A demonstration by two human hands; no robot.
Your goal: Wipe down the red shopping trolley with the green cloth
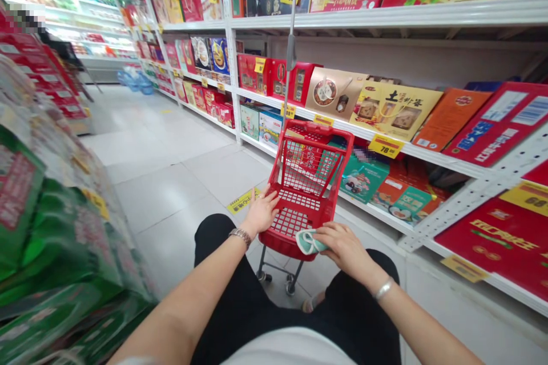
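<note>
A small red shopping cart (308, 182) stands in the aisle in front of me, its basket empty. My left hand (261, 212) rests on the cart's near left rim, fingers wrapped over the edge. My right hand (342, 246) presses a folded pale green and white cloth (309, 242) against the near right rim of the cart. A watch sits on my left wrist and a bracelet on my right. My knees in black trousers are below the hands.
White shelves (385, 142) with boxed gift goods and yellow price tags run along the right. Stacked green and red packages (51, 228) crowd the left. A grey pole (291, 40) rises from the cart. The tiled aisle floor (162, 159) stretches ahead.
</note>
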